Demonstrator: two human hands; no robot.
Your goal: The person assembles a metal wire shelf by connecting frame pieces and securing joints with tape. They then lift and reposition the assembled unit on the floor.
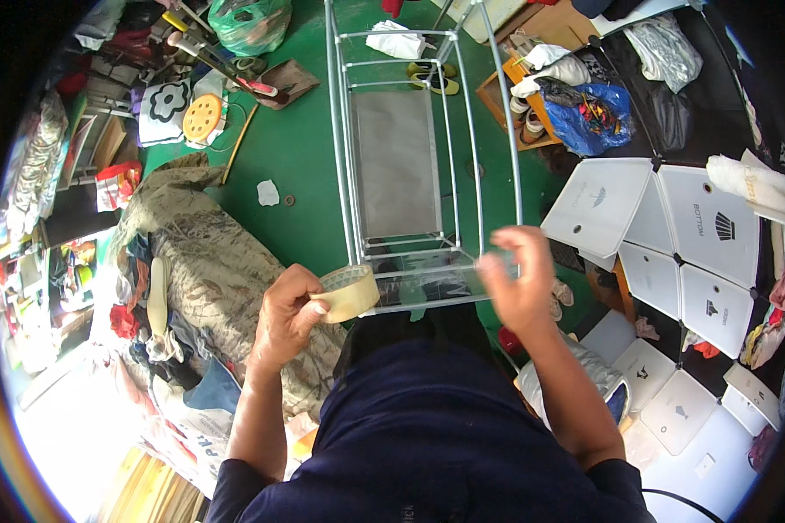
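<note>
My left hand (286,309) is closed around a roll of clear packing tape (349,293), held at the near left corner of a grey metal-tube rack (333,131). Glossy clear film (423,277) spans the near end of the rack, between its bars, to the right of the roll. Over the near right corner is my right hand (522,270), a little blurred, its thumb and fingers apart with nothing visible in them. Farther off, a grey fabric panel (397,161) lies inside the rack's tubes. The rack stands close in front of my body.
On the left, a camouflage cloth (227,253) covers a heap beside strewn clothes. White panel cubes (706,222) stand on the right, near a blue bag (576,131) and a wooden shoe shelf (497,96). A dustpan (286,84) and paper scrap (268,193) lie on the green floor (292,157).
</note>
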